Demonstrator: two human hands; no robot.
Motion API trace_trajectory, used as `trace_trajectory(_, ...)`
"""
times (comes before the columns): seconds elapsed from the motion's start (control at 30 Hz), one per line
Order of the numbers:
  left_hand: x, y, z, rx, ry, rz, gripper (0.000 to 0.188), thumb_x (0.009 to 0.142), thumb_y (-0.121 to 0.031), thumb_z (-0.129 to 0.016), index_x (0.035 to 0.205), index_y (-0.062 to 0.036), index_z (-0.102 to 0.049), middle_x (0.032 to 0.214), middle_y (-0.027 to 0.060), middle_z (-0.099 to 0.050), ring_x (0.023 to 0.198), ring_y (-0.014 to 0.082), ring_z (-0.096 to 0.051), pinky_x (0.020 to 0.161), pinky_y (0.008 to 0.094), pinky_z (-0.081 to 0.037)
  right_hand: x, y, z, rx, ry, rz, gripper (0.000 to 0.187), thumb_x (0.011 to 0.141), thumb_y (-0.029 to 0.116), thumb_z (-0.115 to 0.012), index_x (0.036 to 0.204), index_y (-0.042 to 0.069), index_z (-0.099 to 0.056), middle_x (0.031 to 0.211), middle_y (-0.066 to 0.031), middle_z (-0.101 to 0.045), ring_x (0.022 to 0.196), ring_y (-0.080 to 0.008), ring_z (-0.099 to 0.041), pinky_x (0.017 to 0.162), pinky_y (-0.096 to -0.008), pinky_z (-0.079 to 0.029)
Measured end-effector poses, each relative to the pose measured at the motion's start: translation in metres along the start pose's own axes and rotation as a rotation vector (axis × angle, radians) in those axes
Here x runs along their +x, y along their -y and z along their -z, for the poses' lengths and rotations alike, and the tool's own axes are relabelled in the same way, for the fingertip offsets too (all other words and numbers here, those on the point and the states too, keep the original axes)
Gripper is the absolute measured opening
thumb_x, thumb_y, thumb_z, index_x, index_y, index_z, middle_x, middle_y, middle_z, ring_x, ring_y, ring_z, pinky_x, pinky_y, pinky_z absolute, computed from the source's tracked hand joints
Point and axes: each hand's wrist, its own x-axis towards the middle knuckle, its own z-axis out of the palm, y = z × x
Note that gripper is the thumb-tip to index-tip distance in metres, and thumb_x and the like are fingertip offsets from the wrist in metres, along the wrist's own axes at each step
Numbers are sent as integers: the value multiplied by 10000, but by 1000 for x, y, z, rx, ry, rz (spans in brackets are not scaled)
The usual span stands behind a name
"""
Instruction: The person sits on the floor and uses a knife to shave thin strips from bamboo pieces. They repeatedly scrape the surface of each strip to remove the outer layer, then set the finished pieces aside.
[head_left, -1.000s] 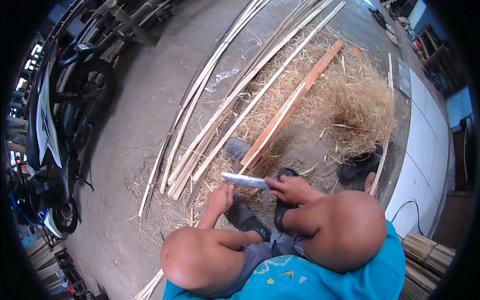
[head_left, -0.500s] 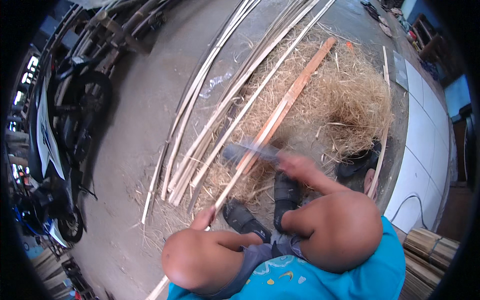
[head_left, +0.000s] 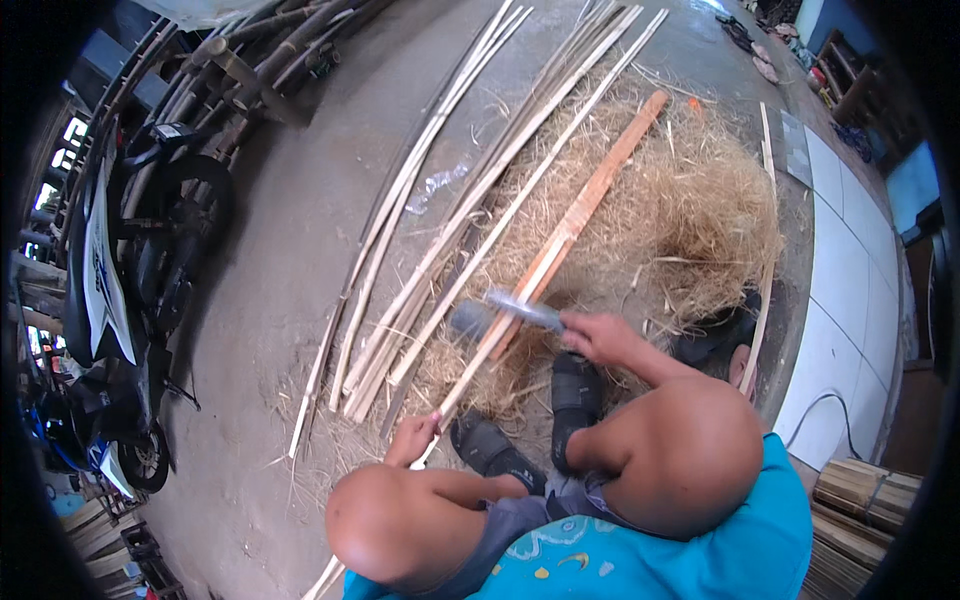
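My left hand is closed round a pale bamboo strip, beside my left knee. The strip runs up onto a reddish-brown wooden board that lies slanting away from me over the shavings. In my right hand is a knife, gripped by its handle, which my fingers mostly hide. Its grey blade lies across the strip and the board's near end. A rounded grey object sits under the board, partly hidden. Below the board my two dark shoes rest on the ground.
Several long bamboo strips lie on the floor left of the board. A heap of curly shavings spreads to its right. A motorcycle stands at the far left. White tiles edge the right side, with a bundle of slats nearby.
The knife blade, blurred before, now shows more clearly across the strip, slightly lower in view. My left hand keeps its hold on the strip. The whole view has shifted slightly.
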Motion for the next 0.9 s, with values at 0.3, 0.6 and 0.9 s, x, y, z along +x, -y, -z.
trace_trajectory(0.3, -36, -16, 29, 7, -21, 117, 569, 1032, -471, -523, 773, 6, -697, 621, 91, -567, 657, 164, -545, 607, 399, -448, 32, -31, 22, -35, -244, -286, 420, 1020, 366, -536, 1363, 130, -594, 1145, -279, -666, 1073, -469, -637, 919, -503, -512)
trace_trajectory(0.6, -107, -1, 32, 305, -247, 117, 586, 1021, -549, -448, 913, -57, -749, 860, 213, -714, 860, 418, -681, 776, 507, -529, 24, -81, 56, -621, -269, -28, 618, 1007, 419, -579, 1519, 103, -436, 1448, -358, -424, 1316, -493, -440, 1080, -550, -375)
trace_trajectory(0.9, -178, -53, 59, 394, -485, 75, 511, 1000, -556, -474, 966, -137, -764, 802, 142, -715, 832, 357, -698, 738, 481, -543, 102, 192, 100, -662, 439, 590, 658, 845, 262, -761, 1433, 91, -519, 1373, -253, -536, 1290, -453, -487, 1073, -530, -399)
